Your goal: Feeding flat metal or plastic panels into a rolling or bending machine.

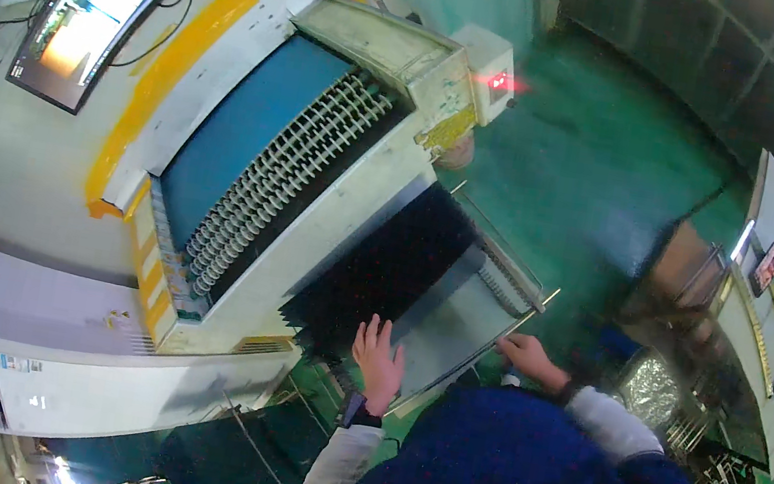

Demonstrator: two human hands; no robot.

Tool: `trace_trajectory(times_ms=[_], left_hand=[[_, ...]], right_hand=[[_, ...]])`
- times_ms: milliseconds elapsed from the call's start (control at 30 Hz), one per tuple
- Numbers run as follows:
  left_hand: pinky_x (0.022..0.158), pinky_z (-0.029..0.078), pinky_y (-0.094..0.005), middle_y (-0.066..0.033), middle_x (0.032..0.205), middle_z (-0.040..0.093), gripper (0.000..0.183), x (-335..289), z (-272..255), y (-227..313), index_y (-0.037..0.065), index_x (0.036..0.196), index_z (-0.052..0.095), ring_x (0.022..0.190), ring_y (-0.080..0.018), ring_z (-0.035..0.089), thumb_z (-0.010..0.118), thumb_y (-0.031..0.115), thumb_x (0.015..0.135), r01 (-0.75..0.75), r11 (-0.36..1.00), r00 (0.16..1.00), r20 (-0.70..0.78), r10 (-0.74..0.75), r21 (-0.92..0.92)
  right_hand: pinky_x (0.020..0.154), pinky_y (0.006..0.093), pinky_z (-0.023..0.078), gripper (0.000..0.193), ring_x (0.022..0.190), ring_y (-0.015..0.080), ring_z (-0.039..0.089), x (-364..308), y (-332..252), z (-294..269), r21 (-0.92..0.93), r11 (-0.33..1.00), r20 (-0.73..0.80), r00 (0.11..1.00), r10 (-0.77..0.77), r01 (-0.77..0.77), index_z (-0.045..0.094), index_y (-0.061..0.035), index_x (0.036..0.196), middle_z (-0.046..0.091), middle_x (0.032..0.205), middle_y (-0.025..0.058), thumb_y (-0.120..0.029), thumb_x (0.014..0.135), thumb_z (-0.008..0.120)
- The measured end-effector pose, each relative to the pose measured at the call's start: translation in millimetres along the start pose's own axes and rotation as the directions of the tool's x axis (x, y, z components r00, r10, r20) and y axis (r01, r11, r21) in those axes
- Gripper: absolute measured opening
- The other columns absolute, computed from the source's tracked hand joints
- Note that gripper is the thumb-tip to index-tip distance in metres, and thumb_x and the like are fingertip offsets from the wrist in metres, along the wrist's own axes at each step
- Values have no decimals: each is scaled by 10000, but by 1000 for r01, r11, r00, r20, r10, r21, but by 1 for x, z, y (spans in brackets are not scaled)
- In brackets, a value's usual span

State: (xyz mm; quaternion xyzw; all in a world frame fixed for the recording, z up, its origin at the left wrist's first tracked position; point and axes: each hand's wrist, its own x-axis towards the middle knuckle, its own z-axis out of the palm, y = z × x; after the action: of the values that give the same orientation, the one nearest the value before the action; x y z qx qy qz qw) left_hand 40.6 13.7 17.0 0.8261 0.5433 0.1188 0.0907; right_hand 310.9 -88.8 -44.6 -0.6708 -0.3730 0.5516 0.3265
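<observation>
We list our left hand (377, 367), fingers extended and parted, at the black ragged-edged panel (390, 253), perhaps to guide it. Right hand (535, 360): fingers curled at the grey tray's (454, 329) rim, perhaps steadying; grip, we cannot tell. Panel: along the machine's (335, 219) front, apparently tray-supported.

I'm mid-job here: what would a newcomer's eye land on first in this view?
Probably the big pale machine left of centre, with its rows of ring-like discs beside a blue panel. Next, the black sheet in front of it, with the left hand spread at its lower edge. The bright screen at upper left also stands out.
</observation>
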Motion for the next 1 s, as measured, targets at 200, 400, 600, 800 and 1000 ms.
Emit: trace_trajectory(times_ms=[200, 400, 600, 800, 1000], left_hand=[[696, 390, -409, -127, 845, 514, 263, 14, 13, -2, 54, 908, 530, 823, -327, 482, 591, 160, 675, 7, 1000, 1000, 28, -6, -26], [606, 421, -441, -153, 720, 565, 172, 41, 50, -44, 49, 770, 577, 708, -344, 542, 583, 188, 668, -19, 997, 979, 205, 4, 72], [612, 423, -457, -175, 708, 570, 173, 60, 37, -31, 56, 716, 586, 700, -364, 547, 580, 226, 683, -60, 988, 952, 305, 15, 140], [598, 409, -437, -220, 711, 559, 264, 66, -72, -10, -14, 765, 562, 697, -400, 530, 614, 228, 671, -67, 992, 966, 256, 37, 110], [878, 343, -348, -265, 1109, 473, 510, 42, -232, 58, -80, 1111, 453, 963, -371, 451, 587, 273, 768, 217, 931, 973, 143, -182, -294]], right_hand=[[554, 304, 459, 372, 561, 170, 584, 5, 19, -7, -30, 999, 51, 998, 21, -20, 601, 2, 787, 607, 641, 79, -350, 787, 481], [553, 304, 462, 384, 560, 171, 594, -6, 16, -19, -142, 990, 81, 997, 12, -1, 594, 1, 766, 608, 647, 85, -367, 787, 488], [574, 326, 460, 372, 597, 200, 603, -20, 35, -50, -38, 999, -72, 997, 17, -19, 605, -12, 750, 613, 664, 90, -359, 791, 479], [632, 386, 445, 368, 689, 289, 578, -1, 92, -61, -113, 993, -127, 992, 5, -19, 597, -13, 740, 581, 705, 182, -366, 737, 492], [536, 357, 436, 363, 552, 230, 576, -2, 83, -54, 31, 999, -151, 988, 37, -33, 598, -28, 700, 589, 583, 93, -361, 773, 474]])
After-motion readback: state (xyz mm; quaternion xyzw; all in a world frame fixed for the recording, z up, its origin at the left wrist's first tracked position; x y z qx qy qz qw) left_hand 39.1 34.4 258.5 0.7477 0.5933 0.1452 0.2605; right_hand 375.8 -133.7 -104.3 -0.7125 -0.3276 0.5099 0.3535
